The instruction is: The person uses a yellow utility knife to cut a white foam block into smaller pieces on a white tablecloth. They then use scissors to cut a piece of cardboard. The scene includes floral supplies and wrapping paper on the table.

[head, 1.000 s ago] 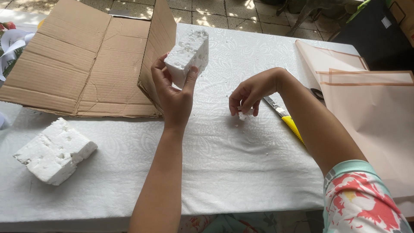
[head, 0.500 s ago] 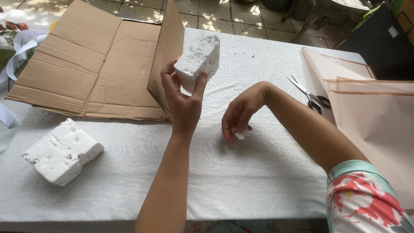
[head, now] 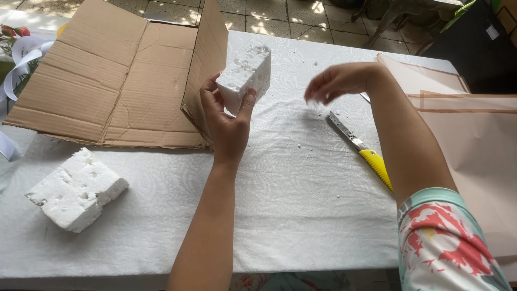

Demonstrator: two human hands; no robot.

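My left hand holds a white foam block upright above the white tablecloth, thumb on one side and fingers on the other. My right hand hovers to the right of the block, blurred, fingers curled loosely with nothing visible in them. Just below it lies a knife with a yellow handle, blade pointing away from me. White foam crumbs are scattered on the cloth around the blade.
A flattened cardboard box lies at the back left, one flap standing up beside the held block. A second foam block rests at the near left. Pale pink paper sheets cover the right side. White ribbon shows at far left.
My right hand has lifted off the cloth and moved up and to the right. The left hand keeps the foam block raised. The view has shifted, so the knife shows again.
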